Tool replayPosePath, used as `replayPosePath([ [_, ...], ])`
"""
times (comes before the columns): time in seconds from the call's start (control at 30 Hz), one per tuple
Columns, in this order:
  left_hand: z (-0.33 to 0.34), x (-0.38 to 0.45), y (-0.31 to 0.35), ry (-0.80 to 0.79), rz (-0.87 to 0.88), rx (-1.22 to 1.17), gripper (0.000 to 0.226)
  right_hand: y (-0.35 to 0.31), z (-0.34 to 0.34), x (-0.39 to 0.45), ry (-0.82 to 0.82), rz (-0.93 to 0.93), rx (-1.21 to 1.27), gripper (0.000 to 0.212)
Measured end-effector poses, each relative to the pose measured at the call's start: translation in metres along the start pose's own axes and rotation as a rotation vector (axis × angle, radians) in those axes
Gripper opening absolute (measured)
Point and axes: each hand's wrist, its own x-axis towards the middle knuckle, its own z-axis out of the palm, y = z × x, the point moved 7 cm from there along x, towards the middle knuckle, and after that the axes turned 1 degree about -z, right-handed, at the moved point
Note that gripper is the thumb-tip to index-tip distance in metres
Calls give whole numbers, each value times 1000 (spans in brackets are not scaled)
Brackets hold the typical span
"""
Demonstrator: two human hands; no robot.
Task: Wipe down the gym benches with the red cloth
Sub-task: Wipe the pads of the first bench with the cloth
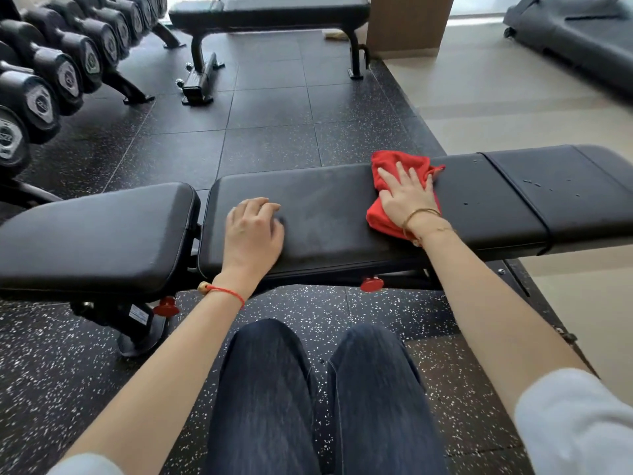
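— Where is the red cloth?

— On the long back pad of the nearer adjustable bench, toward the pad's far edge and right of its middle; it lies bunched, and the right hand presses flat on top of it, fingers spread and extended, palm down; nothing is pinched between the fingers.

— And the left hand?

— Bare, resting on the same pad near its left end; the fingers curl loosely downward with the tips touching the vinyl; it holds nothing.

— What does the pad look like around them?

— Between the two hands the black surface shows a dull, smeared sheen; right of the cloth, on the bench's end section, small droplets sit scattered.

— Anything on the wrists?

— A red string bracelet on the left; thin gold bangles on the right.

— The rest of the room?

— The seat pad lies left of a gap in the bench; two red adjustment knobs show under its near edge; a dumbbell rack fills the upper left; a second flat bench stands at the far side of the speckled rubber floor; the person's dark-trousered knees are below, just short of the bench.
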Motion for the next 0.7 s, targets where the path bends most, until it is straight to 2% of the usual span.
replayPosePath([
  [0.17, 23, 5, 64, -47, 58, -51, 38, -14, 3, -26, -10, -163, -12, 54],
  [0.3, 49, 10, 83, -97, 49, 8, 43, 6, 5, -65, 57, -233, -7, 54],
  [0.4, 59, 9, 80, -104, 27, 50, 42, 44, -3, -56, 76, -119, -25, 54],
  [0.5, 61, 8, 81, -83, 23, 78, 42, 72, -10, -19, 17, 60, -25, 53],
  [0.57, 62, 9, 83, -74, 20, 103, 41, 62, -11, 4, -10, 83, -15, 53],
  [0.7, 60, 9, 82, -54, 11, 91, 41, -7, -3, 22, -29, -97, -22, 54],
])
